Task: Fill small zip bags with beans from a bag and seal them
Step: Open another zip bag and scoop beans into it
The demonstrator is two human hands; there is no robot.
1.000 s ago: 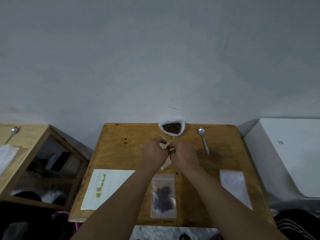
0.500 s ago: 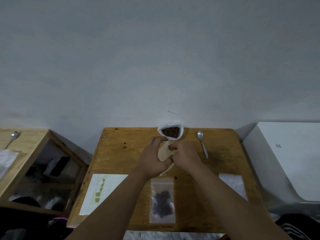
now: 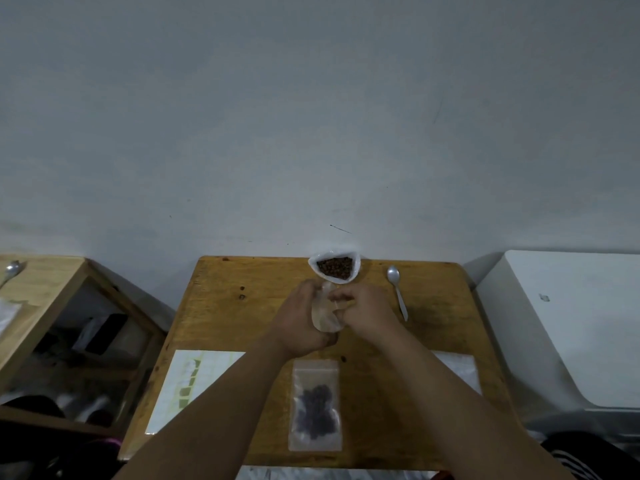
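An open white bag of brown beans (image 3: 334,269) stands at the far edge of the wooden table (image 3: 239,327). Just in front of it, my left hand (image 3: 298,323) and my right hand (image 3: 363,310) both grip a small clear zip bag (image 3: 323,315), held up between them; I see no beans in it. A zip bag holding dark beans (image 3: 315,406) lies flat near the table's front edge. A metal spoon (image 3: 397,289) lies to the right of the bean bag.
A white sheet with green marks (image 3: 188,386) lies at the front left. More clear bags (image 3: 460,370) lie at the front right, partly hidden by my right arm. A white appliance (image 3: 571,323) stands right of the table, a wooden shelf (image 3: 45,306) to the left.
The small zip bag has come up between my hands and now shows wider. My left hand has turned and slid lower around it. The view has shifted slightly.
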